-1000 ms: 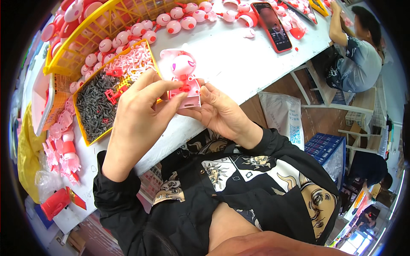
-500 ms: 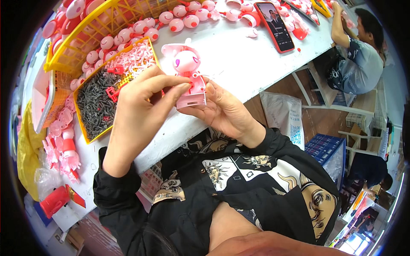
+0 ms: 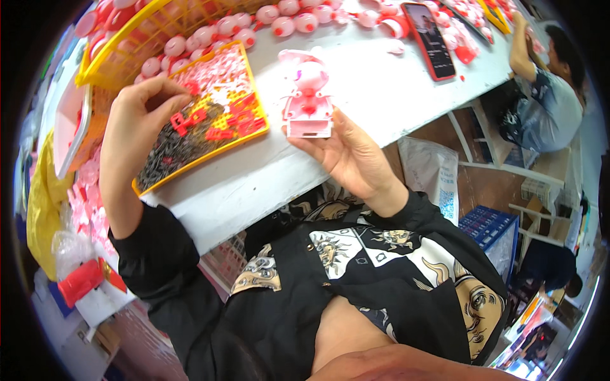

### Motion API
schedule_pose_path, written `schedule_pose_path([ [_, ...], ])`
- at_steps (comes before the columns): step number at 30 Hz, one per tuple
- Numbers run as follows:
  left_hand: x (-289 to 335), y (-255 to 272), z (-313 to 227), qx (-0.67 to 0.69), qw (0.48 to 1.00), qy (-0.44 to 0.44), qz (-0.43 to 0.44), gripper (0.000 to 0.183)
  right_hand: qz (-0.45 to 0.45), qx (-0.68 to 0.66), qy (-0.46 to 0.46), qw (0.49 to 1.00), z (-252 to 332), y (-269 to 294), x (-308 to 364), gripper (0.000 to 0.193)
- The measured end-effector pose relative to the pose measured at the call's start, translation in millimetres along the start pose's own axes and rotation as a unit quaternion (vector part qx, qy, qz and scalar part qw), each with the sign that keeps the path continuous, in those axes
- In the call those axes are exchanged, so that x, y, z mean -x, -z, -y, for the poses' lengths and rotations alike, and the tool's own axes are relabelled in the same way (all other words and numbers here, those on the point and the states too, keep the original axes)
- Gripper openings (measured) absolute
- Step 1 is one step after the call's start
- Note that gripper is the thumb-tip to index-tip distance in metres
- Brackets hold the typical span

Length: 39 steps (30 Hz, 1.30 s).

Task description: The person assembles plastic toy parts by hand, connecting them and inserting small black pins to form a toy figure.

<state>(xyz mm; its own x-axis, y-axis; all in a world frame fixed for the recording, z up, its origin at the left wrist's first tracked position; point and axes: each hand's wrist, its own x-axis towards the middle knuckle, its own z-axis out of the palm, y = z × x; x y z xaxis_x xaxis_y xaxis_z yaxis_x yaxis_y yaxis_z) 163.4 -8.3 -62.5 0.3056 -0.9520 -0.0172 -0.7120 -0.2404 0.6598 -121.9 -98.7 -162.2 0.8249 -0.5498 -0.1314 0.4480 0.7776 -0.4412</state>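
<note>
My right hand [image 3: 356, 152] grips a pink plastic toy figure [image 3: 308, 105] by its lower body, with thumb and fingers at its sides. The toy has a rounded head, small red parts at its chest and an open, box-like lower end. Over a yellow tray [image 3: 257, 95], my left hand [image 3: 143, 108] is pinched, thumb and forefinger together; what they hold, if anything, is hidden. In the tray lie a heap of dark screws [image 3: 181, 149], small pink parts [image 3: 219, 70] and red plastic pieces [image 3: 241, 117].
Round pink toy heads [image 3: 229, 25] line the table's back beside a yellow basket [image 3: 121, 54]. A phone [image 3: 431, 41] lies at the far right, near a co-worker [image 3: 553, 108]. Pink parts [image 3: 89, 197] and a red object [image 3: 81, 282] are at the left.
My left hand has left the toy and moved left to above the tray. My right hand still holds the toy, whose front is now uncovered.
</note>
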Motion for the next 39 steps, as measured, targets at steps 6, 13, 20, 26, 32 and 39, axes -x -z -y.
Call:
schedule_pose_path([
  [6,-6,-19,-11,0.008,0.998,-0.027,0.047,0.011,-0.003,0.009,-0.012,1.0,-2,1,2,0.052],
  [13,-7,-42,-4,-0.047,0.994,-0.089,0.03,0.012,-0.003,-0.018,-0.027,0.999,-6,0,1,0.064],
  [20,-10,-49,-2,-0.091,0.984,-0.153,-0.004,0.01,0.004,-0.005,-0.032,0.999,-4,0,2,0.064],
  [26,-11,-38,1,-0.052,0.996,-0.069,0.037,0.011,0.002,-0.014,-0.03,0.999,-5,3,1,0.063],
  [32,-7,-27,-3,-0.062,0.997,-0.036,0.036,0.011,0.007,-0.017,-0.022,1.0,-5,4,0,0.063],
  [39,-7,-31,2,-0.087,0.988,-0.12,0.039,0.009,0.006,-0.015,-0.032,0.999,-5,1,0,0.063],
])
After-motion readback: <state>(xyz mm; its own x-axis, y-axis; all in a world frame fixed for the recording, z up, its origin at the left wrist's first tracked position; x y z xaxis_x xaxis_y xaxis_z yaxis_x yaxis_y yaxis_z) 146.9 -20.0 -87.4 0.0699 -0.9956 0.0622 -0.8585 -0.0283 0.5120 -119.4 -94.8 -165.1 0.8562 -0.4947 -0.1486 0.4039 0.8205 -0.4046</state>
